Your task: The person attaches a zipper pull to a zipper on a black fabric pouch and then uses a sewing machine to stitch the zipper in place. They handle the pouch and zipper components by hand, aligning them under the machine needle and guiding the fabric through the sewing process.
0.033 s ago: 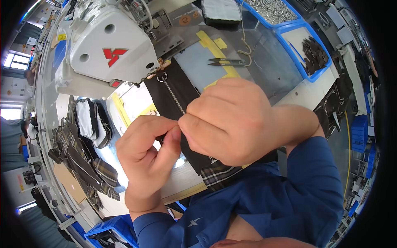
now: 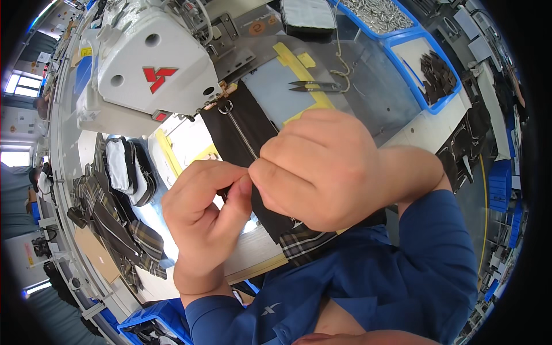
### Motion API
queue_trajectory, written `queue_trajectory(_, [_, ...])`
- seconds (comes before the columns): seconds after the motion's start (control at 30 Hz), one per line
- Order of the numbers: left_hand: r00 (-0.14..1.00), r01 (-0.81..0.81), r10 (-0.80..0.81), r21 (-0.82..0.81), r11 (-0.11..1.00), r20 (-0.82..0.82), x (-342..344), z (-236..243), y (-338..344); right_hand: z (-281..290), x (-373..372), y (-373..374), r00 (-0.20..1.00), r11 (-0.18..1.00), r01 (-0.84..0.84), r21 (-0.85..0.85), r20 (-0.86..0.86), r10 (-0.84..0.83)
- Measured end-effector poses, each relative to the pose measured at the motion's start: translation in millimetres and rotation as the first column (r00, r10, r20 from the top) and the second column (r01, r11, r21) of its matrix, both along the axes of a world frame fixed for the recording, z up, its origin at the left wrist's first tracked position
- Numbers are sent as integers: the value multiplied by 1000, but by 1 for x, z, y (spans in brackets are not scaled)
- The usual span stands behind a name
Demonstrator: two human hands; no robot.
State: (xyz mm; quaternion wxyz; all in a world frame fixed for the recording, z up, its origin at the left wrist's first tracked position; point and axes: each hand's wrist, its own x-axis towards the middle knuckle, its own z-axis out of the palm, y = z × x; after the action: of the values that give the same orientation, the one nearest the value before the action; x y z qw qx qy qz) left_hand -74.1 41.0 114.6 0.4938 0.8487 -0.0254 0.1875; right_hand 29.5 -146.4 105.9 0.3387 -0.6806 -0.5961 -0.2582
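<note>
My left hand (image 2: 201, 213) is closed in a pinch, thumb tip against the forefinger. Against its fingertips presses my right hand (image 2: 322, 172), fingers curled into a fist. Whatever the two hold between them is hidden or too small to make out. Beneath them a black fabric strip with a metal zipper (image 2: 241, 132) runs from the sewing machine head (image 2: 155, 75) toward my body. A metal ring (image 2: 226, 107) lies at the strip's far end. At its near end shows plaid fabric (image 2: 305, 244).
Thread snips (image 2: 313, 87) on a cord lie beyond my right hand. Far right stand a blue tray of metal hardware (image 2: 368, 27) and a blue tray of dark brown pieces (image 2: 397, 66). On the left are stacked black-and-white pieces (image 2: 121, 167) and plaid pieces with zippers (image 2: 106, 210).
</note>
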Motion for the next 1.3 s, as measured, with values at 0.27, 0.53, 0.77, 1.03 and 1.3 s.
queue_trajectory(0.27, [996,-22,36,-179,984,77,-1,-10,-2,5,8,3,853,999,-4,51,-520,30])
queue_trajectory(0.53, [996,40,-4,-423,905,86,-6,-17,-7,18,13,-2,297,990,-135,28,-952,67])
queue_trajectory(0.77, [998,10,16,-457,889,53,-7,-15,-9,29,19,-4,91,981,-190,-45,-995,-28])
queue_trajectory(1.03, [996,47,-6,-465,884,89,-6,-19,-7,22,17,-2,256,988,-151,-31,-967,9])
queue_trajectory(1.3, [998,45,-18,-470,882,62,-6,-18,-6,21,16,-3,260,991,-132,5,-965,39])
